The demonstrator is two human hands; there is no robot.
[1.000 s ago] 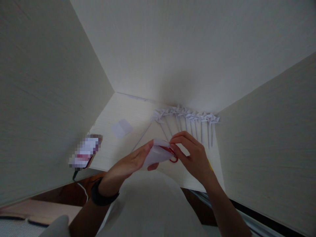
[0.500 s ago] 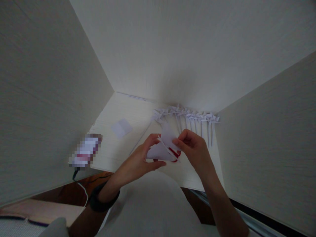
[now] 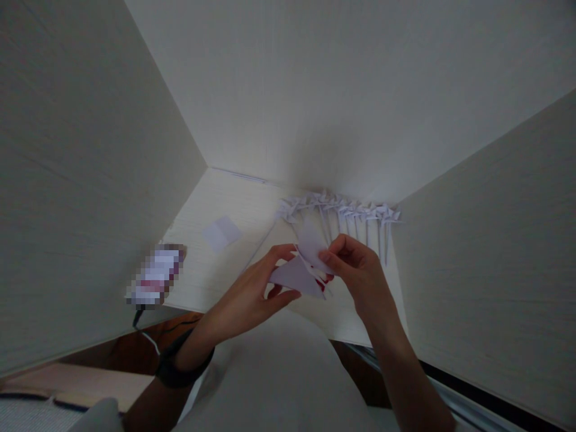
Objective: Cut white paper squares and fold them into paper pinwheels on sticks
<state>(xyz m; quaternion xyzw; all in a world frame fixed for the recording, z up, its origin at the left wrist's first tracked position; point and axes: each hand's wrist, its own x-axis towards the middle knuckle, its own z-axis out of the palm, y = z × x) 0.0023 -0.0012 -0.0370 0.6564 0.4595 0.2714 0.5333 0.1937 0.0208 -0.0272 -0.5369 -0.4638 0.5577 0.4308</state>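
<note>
A sheet of white paper [image 3: 296, 277], cut into flaps, is held up between both hands over the desk. My left hand [image 3: 258, 285] is closed around its left side, fingers at the top edge and thumb below. With thumb and forefinger, my right hand [image 3: 353, 264] pinches the upper right flap. Red scissors handles [image 3: 329, 278] show in part behind the paper; the rest of the scissors is hidden. Beyond the hands, a row of white paper pinwheels [image 3: 333, 204] on thin sticks lies along the back of the desk.
A creased white paper square [image 3: 221, 233] lies left of the hands. Thin white sticks [image 3: 238, 174] rest along the back wall. At the left edge is a blurred-out phone [image 3: 156, 276] with a cable. Panels [image 3: 495, 228] rise around the desk [image 3: 193, 210].
The paper has tilted, so its left part now shows as a flatter triangle and covers more of the red handles. My right hand has shifted slightly right with its flap.
</note>
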